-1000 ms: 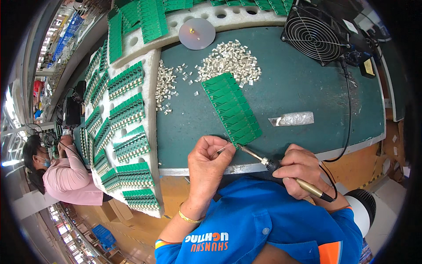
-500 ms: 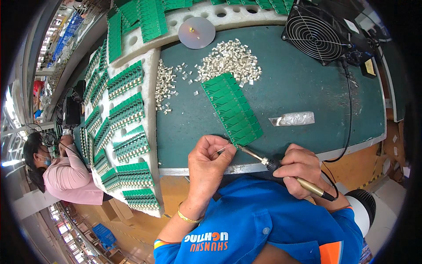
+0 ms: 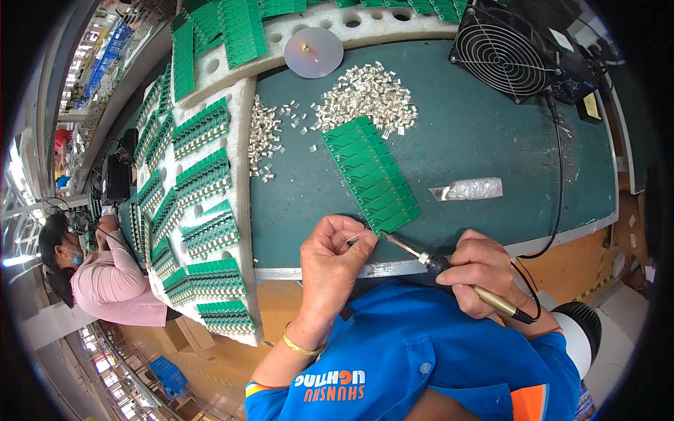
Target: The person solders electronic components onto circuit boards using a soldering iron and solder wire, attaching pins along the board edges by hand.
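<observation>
My left hand [image 3: 337, 263] is closed, pinching a thin solder wire [image 3: 354, 238] at the lower corner of a green circuit board panel [image 3: 372, 175]. My right hand [image 3: 477, 274] grips a soldering iron [image 3: 495, 298] with a brass-coloured handle; its tip meets that same corner, beside the left fingertips. The panel lies at a slant on the dark green bench [image 3: 505, 154], its far end against a pile of small white pin connectors [image 3: 361, 95]. A crumpled silvery packet [image 3: 472, 189] lies to the panel's right.
Foam trays [image 3: 246, 210] stacked with boards line the left and back. A translucent disc [image 3: 314, 56] sits behind the connectors. A black fan [image 3: 502, 56] stands back right, its cable [image 3: 558, 175] hanging over the front edge. A co-worker in pink [image 3: 105, 288] works at far left.
</observation>
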